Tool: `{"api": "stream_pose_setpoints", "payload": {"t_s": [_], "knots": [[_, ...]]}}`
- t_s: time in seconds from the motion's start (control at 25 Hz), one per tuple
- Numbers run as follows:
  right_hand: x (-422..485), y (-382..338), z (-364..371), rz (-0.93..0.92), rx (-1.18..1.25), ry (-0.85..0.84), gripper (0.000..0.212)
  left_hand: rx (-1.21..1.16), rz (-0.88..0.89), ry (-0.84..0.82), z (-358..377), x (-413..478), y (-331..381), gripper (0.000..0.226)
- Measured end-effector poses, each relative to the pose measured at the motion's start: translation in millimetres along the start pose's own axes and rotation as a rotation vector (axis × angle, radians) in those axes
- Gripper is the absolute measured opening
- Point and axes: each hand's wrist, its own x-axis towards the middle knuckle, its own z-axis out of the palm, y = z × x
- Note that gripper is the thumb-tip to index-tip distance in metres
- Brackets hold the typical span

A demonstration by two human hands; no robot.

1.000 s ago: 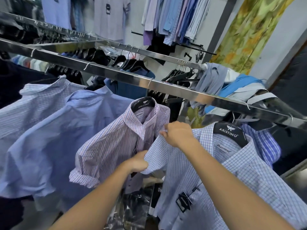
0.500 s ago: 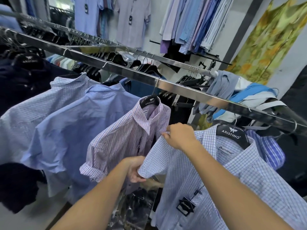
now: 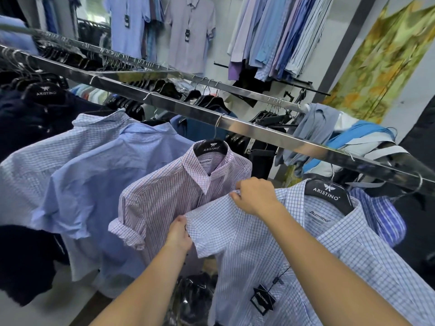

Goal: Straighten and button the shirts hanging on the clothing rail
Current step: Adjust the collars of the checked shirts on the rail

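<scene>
A white shirt with a blue check (image 3: 294, 250) hangs on a black hanger (image 3: 327, 195) from the steel clothing rail (image 3: 247, 128), nearest to me on the right. My right hand (image 3: 255, 196) grips the top of its left shoulder. My left hand (image 3: 179, 235) pinches the hem of its short sleeve, stretching the sleeve out flat. Just left of it hangs a pink striped shirt (image 3: 169, 198) with a rolled cuff. A black price tag (image 3: 262, 300) dangles from the checked shirt's front.
Two pale blue shirts (image 3: 101, 184) and a dark navy one (image 3: 26, 128) hang further left on the same rail. A second rail (image 3: 211, 84) with black hangers runs behind. A heap of clothes (image 3: 334, 140) lies over the rail at the right. Plastic-wrapped packs (image 3: 193, 297) sit below.
My view has shifted so the rail sits higher and further right. My left hand has slid down to the sleeve hem and pulled the sleeve out; my right hand keeps its grip.
</scene>
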Motion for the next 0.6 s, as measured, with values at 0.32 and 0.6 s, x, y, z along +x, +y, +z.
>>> {"api": "stream_pose_setpoints", "payload": {"t_s": [0.32,0.6], "knots": [[2,5,5,-0.023,-0.030,0.016,0.051,0.059,-0.134,-0.046,-7,5,9,0.041],[5,4,4,-0.013,-0.044,0.016,0.056,0.069,-0.022,-0.017,-9,15,11,0.059]]}}
